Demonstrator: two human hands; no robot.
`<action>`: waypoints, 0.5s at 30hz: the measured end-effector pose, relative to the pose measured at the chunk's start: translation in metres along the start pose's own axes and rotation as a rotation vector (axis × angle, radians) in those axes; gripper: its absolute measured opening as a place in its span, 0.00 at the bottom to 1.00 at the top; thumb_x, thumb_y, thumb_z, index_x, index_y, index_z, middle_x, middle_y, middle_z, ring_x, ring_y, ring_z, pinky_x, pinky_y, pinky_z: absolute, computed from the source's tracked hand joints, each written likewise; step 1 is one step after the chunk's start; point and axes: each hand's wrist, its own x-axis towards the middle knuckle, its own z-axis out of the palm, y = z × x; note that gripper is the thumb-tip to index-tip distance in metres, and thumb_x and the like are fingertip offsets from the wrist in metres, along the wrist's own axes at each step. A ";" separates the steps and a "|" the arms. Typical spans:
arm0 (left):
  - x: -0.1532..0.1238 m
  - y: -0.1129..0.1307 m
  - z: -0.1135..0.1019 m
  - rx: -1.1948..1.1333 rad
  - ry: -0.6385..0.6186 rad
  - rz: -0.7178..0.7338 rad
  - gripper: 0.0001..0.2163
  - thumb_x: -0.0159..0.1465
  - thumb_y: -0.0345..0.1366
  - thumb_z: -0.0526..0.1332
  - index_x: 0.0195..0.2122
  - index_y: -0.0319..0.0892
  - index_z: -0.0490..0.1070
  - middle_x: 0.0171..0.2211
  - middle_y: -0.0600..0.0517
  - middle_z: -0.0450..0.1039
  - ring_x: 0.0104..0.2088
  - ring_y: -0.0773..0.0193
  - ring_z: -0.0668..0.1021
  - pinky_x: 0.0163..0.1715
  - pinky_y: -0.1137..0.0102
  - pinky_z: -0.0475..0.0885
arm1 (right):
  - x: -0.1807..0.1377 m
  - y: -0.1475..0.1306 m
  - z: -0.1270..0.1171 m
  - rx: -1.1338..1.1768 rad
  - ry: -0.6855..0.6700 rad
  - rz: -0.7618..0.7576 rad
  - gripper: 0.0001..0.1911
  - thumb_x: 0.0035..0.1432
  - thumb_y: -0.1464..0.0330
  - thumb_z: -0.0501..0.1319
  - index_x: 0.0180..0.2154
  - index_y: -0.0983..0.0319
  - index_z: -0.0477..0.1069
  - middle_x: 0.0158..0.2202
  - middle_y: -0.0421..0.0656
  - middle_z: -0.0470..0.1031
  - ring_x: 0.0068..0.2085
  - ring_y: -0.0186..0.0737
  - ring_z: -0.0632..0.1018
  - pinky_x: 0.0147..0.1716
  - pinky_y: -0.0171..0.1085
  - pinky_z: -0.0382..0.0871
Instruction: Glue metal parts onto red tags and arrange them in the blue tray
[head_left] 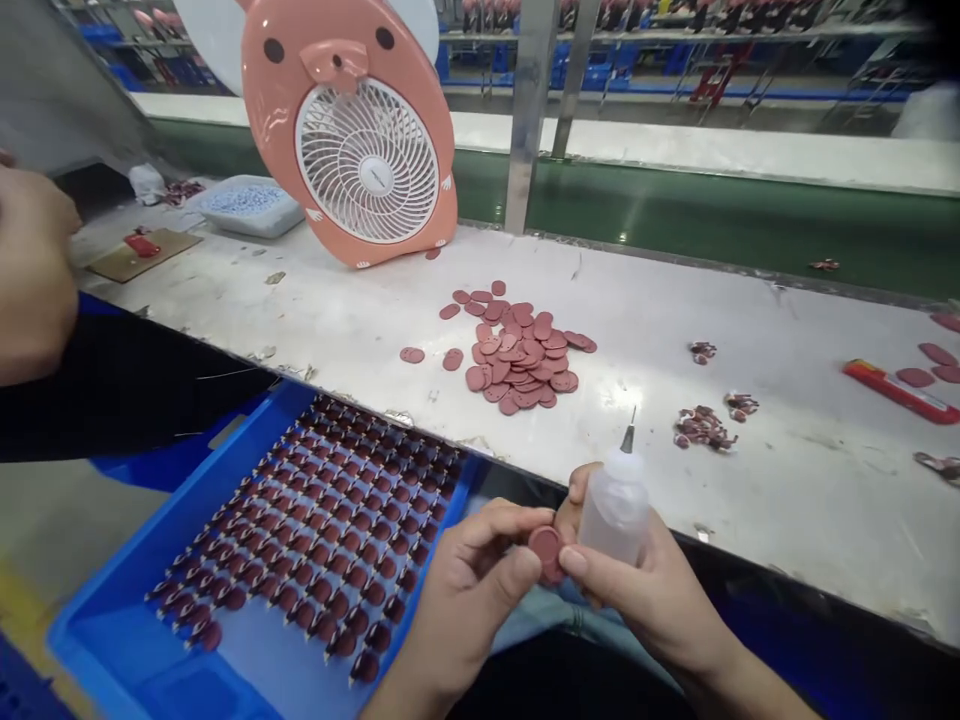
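Thumb and fingers of my left hand pinch a small dark-red oval piece with a round raised rim. My right hand grips a translucent squeeze bottle with a thin needle tip pointing up, and its thumb touches the same piece's right edge. Clear liquid shows inside the bottle. Beyond my hands lies a heap of flat dark-red oval pieces on the metal worktable. Below on the left, a blue tray holds rows of small dark-red and black assembled parts.
A pink animal-shaped fan stands behind the heap. Small brown-and-white parts and a red cutter-like tool lie at right. A pale basin of granules sits back left. Another person's arm reaches in at left.
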 end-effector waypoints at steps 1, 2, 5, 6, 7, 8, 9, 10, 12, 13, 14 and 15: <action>0.000 -0.003 -0.002 -0.008 -0.086 0.010 0.11 0.59 0.41 0.71 0.43 0.48 0.82 0.32 0.54 0.74 0.32 0.70 0.77 0.35 0.76 0.73 | -0.002 0.000 0.000 0.024 -0.006 0.030 0.23 0.56 0.57 0.70 0.43 0.57 0.60 0.26 0.34 0.69 0.25 0.29 0.69 0.23 0.28 0.60; -0.001 -0.005 -0.003 -0.013 -0.141 0.012 0.11 0.59 0.41 0.71 0.43 0.48 0.82 0.33 0.54 0.72 0.32 0.70 0.76 0.35 0.76 0.73 | -0.005 0.000 0.000 0.032 -0.006 0.066 0.24 0.55 0.57 0.71 0.43 0.57 0.60 0.26 0.34 0.68 0.25 0.29 0.68 0.24 0.28 0.60; -0.004 -0.012 -0.004 -0.068 -0.148 -0.013 0.11 0.58 0.41 0.72 0.41 0.48 0.83 0.34 0.54 0.70 0.33 0.71 0.76 0.36 0.76 0.73 | -0.011 0.000 -0.002 -0.025 0.015 0.129 0.27 0.56 0.53 0.70 0.47 0.56 0.59 0.27 0.34 0.68 0.23 0.30 0.66 0.22 0.29 0.63; -0.006 -0.013 -0.004 -0.101 -0.123 -0.029 0.11 0.58 0.41 0.72 0.41 0.48 0.82 0.34 0.54 0.71 0.33 0.71 0.77 0.37 0.76 0.74 | -0.013 0.000 -0.004 -0.071 0.027 0.122 0.28 0.57 0.50 0.67 0.50 0.55 0.57 0.28 0.35 0.69 0.24 0.32 0.67 0.21 0.31 0.65; -0.009 -0.015 -0.004 -0.137 -0.087 -0.048 0.11 0.58 0.41 0.72 0.41 0.48 0.82 0.35 0.54 0.74 0.33 0.70 0.78 0.37 0.75 0.75 | -0.015 -0.001 -0.007 -0.126 0.042 0.109 0.29 0.60 0.49 0.64 0.53 0.54 0.55 0.29 0.37 0.70 0.25 0.35 0.69 0.22 0.32 0.67; -0.011 -0.015 -0.004 -0.172 -0.044 -0.072 0.11 0.57 0.42 0.72 0.41 0.48 0.82 0.36 0.53 0.76 0.34 0.69 0.79 0.36 0.75 0.75 | -0.017 -0.002 -0.011 -0.198 0.065 0.096 0.29 0.62 0.48 0.61 0.55 0.53 0.53 0.30 0.37 0.70 0.26 0.36 0.69 0.23 0.34 0.69; -0.014 -0.016 -0.005 -0.205 0.006 -0.100 0.11 0.57 0.42 0.72 0.41 0.48 0.82 0.37 0.51 0.79 0.35 0.67 0.80 0.35 0.75 0.76 | -0.019 -0.004 -0.015 -0.288 0.097 0.082 0.27 0.63 0.48 0.59 0.56 0.52 0.52 0.31 0.38 0.71 0.27 0.38 0.70 0.25 0.35 0.71; -0.016 -0.015 -0.006 -0.240 0.060 -0.132 0.12 0.56 0.43 0.73 0.41 0.47 0.82 0.38 0.50 0.81 0.36 0.67 0.81 0.33 0.76 0.77 | -0.021 -0.007 -0.020 -0.389 0.128 0.064 0.26 0.64 0.49 0.58 0.56 0.51 0.52 0.33 0.39 0.72 0.29 0.39 0.72 0.27 0.36 0.73; -0.020 -0.014 -0.008 -0.307 0.152 -0.185 0.13 0.54 0.43 0.74 0.40 0.47 0.82 0.39 0.49 0.82 0.34 0.66 0.82 0.28 0.79 0.76 | -0.026 -0.010 -0.031 -0.600 0.172 -0.023 0.23 0.62 0.52 0.61 0.54 0.50 0.59 0.38 0.41 0.75 0.35 0.42 0.77 0.34 0.38 0.76; -0.022 -0.013 -0.009 -0.338 0.184 -0.198 0.14 0.53 0.43 0.74 0.40 0.47 0.82 0.38 0.49 0.83 0.33 0.67 0.82 0.26 0.80 0.76 | -0.029 -0.012 -0.036 -0.694 0.198 -0.088 0.21 0.60 0.53 0.63 0.52 0.50 0.63 0.42 0.42 0.76 0.39 0.44 0.78 0.37 0.38 0.77; -0.023 -0.012 -0.010 -0.362 0.207 -0.207 0.14 0.52 0.44 0.75 0.39 0.46 0.82 0.37 0.50 0.83 0.32 0.68 0.82 0.24 0.81 0.75 | -0.032 -0.012 -0.041 -0.759 0.239 -0.155 0.20 0.58 0.54 0.65 0.50 0.50 0.67 0.45 0.43 0.76 0.41 0.46 0.79 0.37 0.37 0.77; -0.024 -0.012 -0.010 -0.383 0.223 -0.213 0.15 0.52 0.44 0.75 0.39 0.46 0.82 0.36 0.50 0.83 0.31 0.68 0.82 0.23 0.81 0.75 | -0.037 -0.011 -0.045 -0.794 0.295 -0.209 0.19 0.56 0.54 0.67 0.48 0.50 0.70 0.46 0.43 0.76 0.42 0.47 0.80 0.36 0.36 0.78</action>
